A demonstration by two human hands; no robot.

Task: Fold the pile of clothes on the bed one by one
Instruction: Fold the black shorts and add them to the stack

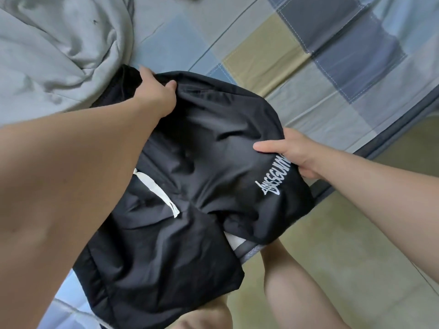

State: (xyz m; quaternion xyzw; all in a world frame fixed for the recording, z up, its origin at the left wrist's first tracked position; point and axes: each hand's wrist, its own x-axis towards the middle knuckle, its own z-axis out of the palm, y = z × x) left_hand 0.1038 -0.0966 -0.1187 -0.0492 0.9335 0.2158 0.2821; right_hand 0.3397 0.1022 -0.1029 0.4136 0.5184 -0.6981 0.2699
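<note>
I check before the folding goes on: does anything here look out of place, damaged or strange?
Nothing looks damaged or spilled. The black thin-fabric shorts are bunched and uneven, with a white flat drawstring loose across them. The pale grey soft garment lies crumpled on the checked patchwork bedsheet, not yet folded.

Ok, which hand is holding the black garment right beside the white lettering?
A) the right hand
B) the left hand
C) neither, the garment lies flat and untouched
A: the right hand pinches the edge of the black garment next to the white lettering, while the left hand grips its far edge.
</note>
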